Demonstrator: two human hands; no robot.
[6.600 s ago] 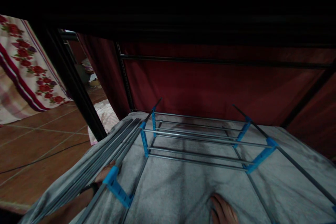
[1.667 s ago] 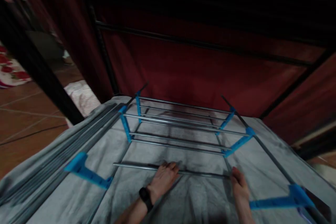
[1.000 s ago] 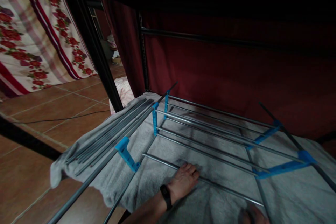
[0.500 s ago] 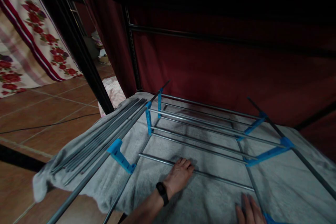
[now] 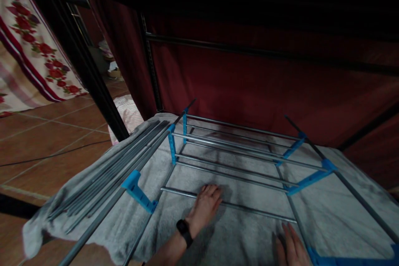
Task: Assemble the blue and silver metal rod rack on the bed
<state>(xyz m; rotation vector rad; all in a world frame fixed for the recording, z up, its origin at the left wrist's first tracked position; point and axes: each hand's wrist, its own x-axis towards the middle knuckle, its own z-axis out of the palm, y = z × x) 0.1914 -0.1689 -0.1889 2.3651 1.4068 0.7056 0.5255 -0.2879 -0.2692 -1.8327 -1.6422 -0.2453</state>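
A partly assembled rack of grey metal poles and crossbars with blue plastic brackets lies on a grey blanket. My left hand, with a black band on the wrist, is closed over a loose-looking metal rod that spans the two lower poles. Low in the view, my right hand has its fingers stretched out beside the right lower pole, near that rod's right end. The frame edge cuts off its lower part. Another blue bracket joins the left poles, and one more shows at bottom right.
Several loose grey tubes lie side by side on the blanket at left. A black metal bed frame surrounds the blanket, with a dark red curtain behind. Tiled floor with a cable and a floral cloth are at left.
The view has shifted, so the rack sits slightly further left. My right hand has moved up a little towards the rod's right end. My left hand stays on the rod.
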